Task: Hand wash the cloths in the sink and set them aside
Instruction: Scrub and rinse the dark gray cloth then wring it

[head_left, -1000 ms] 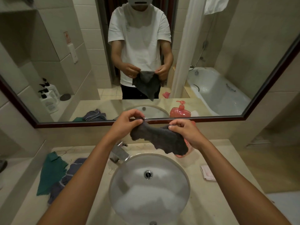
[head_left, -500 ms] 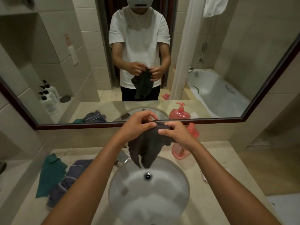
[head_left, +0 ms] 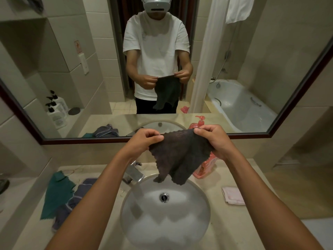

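You pinched the dark grey scalloped-edge terry cloth [head_left: 180, 156] by its top corners, left hand [head_left: 144, 141] at nine o'clock, right hand [head_left: 214, 139] at three; it hung limp, judged light and soft.

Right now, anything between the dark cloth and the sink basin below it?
Nothing visible. The dark cloth hangs from the left hand and right hand above the sink, its lower corners over the back rim. The faucet sits left of the drop, the pink bottle behind right.

Cloth [head_left: 178, 156] btwn hands over sink [head_left: 201, 219]; faucet [head_left: 134, 173] left.
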### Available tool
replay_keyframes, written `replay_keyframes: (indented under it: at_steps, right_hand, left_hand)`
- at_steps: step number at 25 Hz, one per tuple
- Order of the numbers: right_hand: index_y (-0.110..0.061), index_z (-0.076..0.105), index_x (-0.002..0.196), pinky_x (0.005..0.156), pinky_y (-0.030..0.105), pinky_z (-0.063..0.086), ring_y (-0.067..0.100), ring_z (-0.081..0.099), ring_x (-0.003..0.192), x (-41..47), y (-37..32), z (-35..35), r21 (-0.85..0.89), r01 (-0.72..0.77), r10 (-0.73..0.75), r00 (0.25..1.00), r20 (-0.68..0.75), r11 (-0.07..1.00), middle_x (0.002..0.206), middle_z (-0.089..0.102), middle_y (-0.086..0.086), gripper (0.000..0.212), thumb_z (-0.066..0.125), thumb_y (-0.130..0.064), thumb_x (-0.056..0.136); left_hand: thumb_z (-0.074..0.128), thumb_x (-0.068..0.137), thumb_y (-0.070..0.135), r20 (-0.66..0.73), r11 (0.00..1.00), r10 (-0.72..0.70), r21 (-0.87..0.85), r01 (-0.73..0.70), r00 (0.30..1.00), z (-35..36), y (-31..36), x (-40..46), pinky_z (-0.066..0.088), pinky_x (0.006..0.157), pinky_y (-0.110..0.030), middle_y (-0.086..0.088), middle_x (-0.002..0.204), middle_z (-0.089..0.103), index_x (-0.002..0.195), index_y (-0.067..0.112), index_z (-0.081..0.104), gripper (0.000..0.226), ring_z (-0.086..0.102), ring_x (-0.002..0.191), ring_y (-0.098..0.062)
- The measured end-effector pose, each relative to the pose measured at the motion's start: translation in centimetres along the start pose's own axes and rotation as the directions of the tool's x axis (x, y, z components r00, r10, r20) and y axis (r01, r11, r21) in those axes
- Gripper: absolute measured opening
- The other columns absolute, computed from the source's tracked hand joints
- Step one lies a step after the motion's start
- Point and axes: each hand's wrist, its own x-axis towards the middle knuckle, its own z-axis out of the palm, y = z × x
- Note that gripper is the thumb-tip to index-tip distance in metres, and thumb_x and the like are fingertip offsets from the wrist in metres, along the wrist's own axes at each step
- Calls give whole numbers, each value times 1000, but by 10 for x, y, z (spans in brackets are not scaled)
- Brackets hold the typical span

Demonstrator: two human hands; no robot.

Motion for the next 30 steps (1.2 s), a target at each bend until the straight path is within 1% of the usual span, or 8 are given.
replay_keyframes:
  at_steps: [6,9,11,14,18,21,26,30]
  right_hand:
    - [-23,79,82,64,24,55,13,73,77,-8,0,-15,-316,-41,59,997,49,948,82,75,-3,7,76,-18,87]
    - [-21,77,74,61,26,52,11,71,68,-11,4,-23,-456,-70,53,997,-51,887,72,73,-7,11,80,-23,84]
    - [-22,78,72,63,27,54,14,72,70,-14,6,-27,-401,-89,70,996,-61,912,74,75,-4,13,79,-23,85]
    - [-16,79,80,65,29,57,24,75,79,-20,12,-28,-39,-150,149,988,-37,988,82,77,6,7,76,-16,87]
    - [-6,72,97,62,31,58,23,72,81,-27,23,0,482,-275,365,925,-103,832,87,76,10,8,70,-8,90]
    - [-4,70,92,56,31,55,20,72,70,-33,28,28,409,-356,450,879,-160,840,81,74,10,3,67,-6,92]
    - [-11,73,81,52,23,54,13,63,52,-35,28,62,134,-269,290,941,-177,954,63,69,4,10,71,-7,90]
    - [-9,73,83,56,24,58,17,68,55,-32,24,67,130,-229,249,954,-168,965,65,72,9,11,67,-4,92]
  left_hand:
    - [71,92,24,-164,985,76,163,-49,984,-5,6,-1,54,66,-17,5,84,75,89,22,77,7,70,77,-6]
    - [72,90,16,-79,975,12,223,6,997,-20,8,-5,55,69,-16,7,89,77,94,27,78,13,72,84,-7]
    - [72,90,12,-95,972,0,234,22,995,-26,8,-8,54,69,-14,7,89,77,93,27,77,16,72,85,-6]
    - [72,89,13,-213,993,-11,111,35,977,-22,8,-11,56,68,-17,2,84,76,88,20,76,8,72,81,-9]
    - [69,93,12,-293,936,-233,-325,133,927,8,4,-12,58,60,-29,-7,89,73,100,9,70,8,71,74,-18]
    - [68,93,10,-337,920,-347,-303,248,875,36,0,-14,55,52,-26,-9,89,74,100,8,72,8,71,66,-16]
    - [68,94,9,-266,941,-309,-228,251,913,70,3,-19,56,55,-22,-9,77,75,89,9,75,8,72,64,-18]
    - [62,97,5,-243,960,-244,-201,197,939,76,7,-21,58,57,-22,-9,72,75,99,-1,72,12,74,63,-17]
